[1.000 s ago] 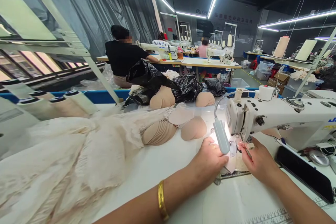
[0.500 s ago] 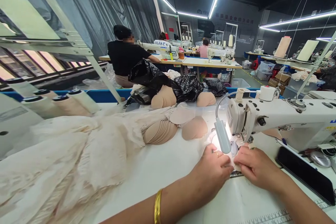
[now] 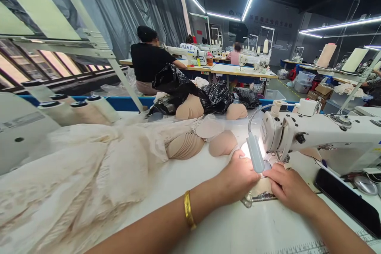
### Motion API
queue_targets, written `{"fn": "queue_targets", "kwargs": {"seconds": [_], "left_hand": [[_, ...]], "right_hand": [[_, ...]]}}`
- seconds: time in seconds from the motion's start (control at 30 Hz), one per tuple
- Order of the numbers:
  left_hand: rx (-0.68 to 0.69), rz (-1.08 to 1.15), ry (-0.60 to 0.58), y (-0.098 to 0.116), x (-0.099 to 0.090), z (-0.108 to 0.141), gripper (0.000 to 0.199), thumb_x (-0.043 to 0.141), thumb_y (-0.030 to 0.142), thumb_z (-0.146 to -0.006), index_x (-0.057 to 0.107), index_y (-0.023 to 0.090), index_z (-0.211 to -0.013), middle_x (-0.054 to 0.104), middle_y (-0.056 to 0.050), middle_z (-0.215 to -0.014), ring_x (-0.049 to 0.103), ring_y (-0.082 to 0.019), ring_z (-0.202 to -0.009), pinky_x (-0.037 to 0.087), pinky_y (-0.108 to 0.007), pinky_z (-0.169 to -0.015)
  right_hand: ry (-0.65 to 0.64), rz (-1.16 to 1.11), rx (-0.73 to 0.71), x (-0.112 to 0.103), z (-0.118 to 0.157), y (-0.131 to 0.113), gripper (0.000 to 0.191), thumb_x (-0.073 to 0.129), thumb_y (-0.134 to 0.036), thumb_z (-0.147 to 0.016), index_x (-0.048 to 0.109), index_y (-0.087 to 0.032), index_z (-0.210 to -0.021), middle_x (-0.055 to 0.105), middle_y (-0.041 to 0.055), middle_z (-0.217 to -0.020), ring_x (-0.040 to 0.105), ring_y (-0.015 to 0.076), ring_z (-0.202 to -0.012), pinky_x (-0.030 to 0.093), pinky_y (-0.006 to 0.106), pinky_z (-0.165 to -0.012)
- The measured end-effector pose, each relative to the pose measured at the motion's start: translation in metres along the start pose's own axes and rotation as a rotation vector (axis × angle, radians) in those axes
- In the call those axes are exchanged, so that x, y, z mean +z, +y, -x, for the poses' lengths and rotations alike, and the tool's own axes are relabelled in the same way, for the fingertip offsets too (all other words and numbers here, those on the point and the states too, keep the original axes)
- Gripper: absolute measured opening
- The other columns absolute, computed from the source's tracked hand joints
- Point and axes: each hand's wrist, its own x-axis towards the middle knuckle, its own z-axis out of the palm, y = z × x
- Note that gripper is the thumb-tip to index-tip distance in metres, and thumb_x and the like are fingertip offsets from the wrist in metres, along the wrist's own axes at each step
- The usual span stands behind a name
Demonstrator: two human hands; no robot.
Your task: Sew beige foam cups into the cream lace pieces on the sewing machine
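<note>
A white sewing machine point(image 3: 321, 131) stands at the right, its lit grey lamp point(image 3: 255, 154) hanging before the needle area. My left hand point(image 3: 240, 176) has its fingers bent over pale fabric point(image 3: 263, 187) just left of the lamp. Across from it, my right hand point(image 3: 287, 184) presses on the same fabric with its fingers together, close to the presser foot. A lace-like edge of the fabric shows below my hands. The lamp covers part of the work, and the needle tip cannot be made out.
Cream fabric point(image 3: 119, 170) is heaped at the left. Beige pads point(image 3: 186, 145) lie stacked behind my left hand, near black plastic bags point(image 3: 216, 97). A phone point(image 3: 348, 196) lies at the right above a ruler point(image 3: 309, 248). Thread cones point(image 3: 101, 109) stand at the back left. A person point(image 3: 151, 61) sits beyond.
The view has shifted slightly. My left hand has moved up and a little left, and more of the fabric's edge shows below the hands. My right hand stays near the presser foot.
</note>
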Motion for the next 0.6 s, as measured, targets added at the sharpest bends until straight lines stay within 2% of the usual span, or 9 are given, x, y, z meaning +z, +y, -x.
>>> {"fn": "queue_targets", "kwargs": {"seconds": [0.13,0.27,0.3,0.4,0.47,0.5,0.57,0.6], "left_hand": [[0.006,0.022,-0.02,-0.004,-0.008,-0.004,0.017,0.056,0.005,-0.091,0.062,0.02,-0.084,0.069,0.001,-0.088,0.06,-0.018,-0.084,0.031,-0.038,-0.082],[-0.047,0.05,-0.068,-0.008,-0.009,-0.006,0.015,0.056,0.01,-0.094,0.064,0.02,-0.086,0.072,0.0,-0.092,0.062,-0.019,-0.086,0.035,-0.038,-0.086],[-0.097,0.035,-0.082,-0.01,-0.011,-0.007,0.014,0.057,0.011,-0.093,0.064,0.02,-0.084,0.072,0.0,-0.091,0.063,-0.019,-0.087,0.036,-0.039,-0.088],[-0.414,-0.078,-0.049,-0.024,-0.024,-0.012,0.013,0.058,0.013,-0.093,0.067,0.021,-0.088,0.074,-0.003,-0.1,0.065,-0.022,-0.096,0.04,-0.039,-0.094],[-0.653,-0.178,0.024,-0.04,-0.037,-0.016,0.014,0.06,0.02,-0.094,0.068,0.019,-0.105,0.072,-0.01,-0.116,0.063,-0.029,-0.111,0.041,-0.043,-0.098],[-0.739,-0.218,0.053,-0.05,-0.044,-0.018,0.023,0.062,0.024,-0.093,0.066,0.016,-0.114,0.069,-0.015,-0.123,0.061,-0.034,-0.117,0.041,-0.047,-0.099],[-0.869,-0.27,0.068,-0.07,-0.054,-0.019,0.028,0.067,0.026,-0.089,0.065,0.011,-0.113,0.067,-0.021,-0.12,0.061,-0.04,-0.116,0.043,-0.049,-0.094],[-0.924,-0.279,0.059,-0.08,-0.059,-0.019,0.021,0.067,0.024,-0.088,0.066,0.011,-0.105,0.069,-0.02,-0.112,0.063,-0.039,-0.108,0.044,-0.047,-0.089]], "right_hand": [[0.018,0.031,0.007,0.004,-0.001,0.0,0.031,0.047,-0.009,-0.094,0.066,-0.028,-0.11,0.064,0.0037,-0.086,0.06,0.0226,-0.08,0.047,0.03,-0.064],[0.027,0.032,0.018,0.004,-0.001,-0.001,0.027,0.046,-0.011,-0.096,0.064,-0.027,-0.106,0.063,0.0035,-0.086,0.06,0.0231,-0.078,0.049,0.033,-0.066],[0.027,0.027,0.021,0.005,0.0,-0.001,0.026,0.045,-0.011,-0.096,0.064,-0.027,-0.105,0.063,0.0034,-0.086,0.06,0.023,-0.078,0.049,0.033,-0.066],[0.022,0.011,0.025,0.007,0.002,0.001,0.026,0.043,-0.012,-0.098,0.062,-0.028,-0.106,0.062,0.0029,-0.086,0.059,0.0228,-0.076,0.049,0.034,-0.066],[0.025,0.003,0.022,0.01,0.004,0.002,0.026,0.042,-0.012,-0.099,0.061,-0.028,-0.107,0.062,0.0029,-0.086,0.059,0.0225,-0.074,0.049,0.034,-0.065],[0.03,-0.001,0.021,0.011,0.004,0.003,0.026,0.042,-0.012,-0.099,0.061,-0.028,-0.108,0.062,0.0028,-0.086,0.059,0.0224,-0.073,0.048,0.034,-0.065],[0.044,-0.007,0.024,0.013,0.004,0.003,0.025,0.042,-0.012,-0.099,0.061,-0.028,-0.106,0.062,0.0021,-0.084,0.058,0.022,-0.071,0.047,0.033,-0.062],[0.055,-0.008,0.026,0.013,0.004,0.002,0.025,0.042,-0.012,-0.099,0.061,-0.028,-0.104,0.061,0.0016,-0.083,0.058,0.0218,-0.069,0.046,0.032,-0.061]]}}
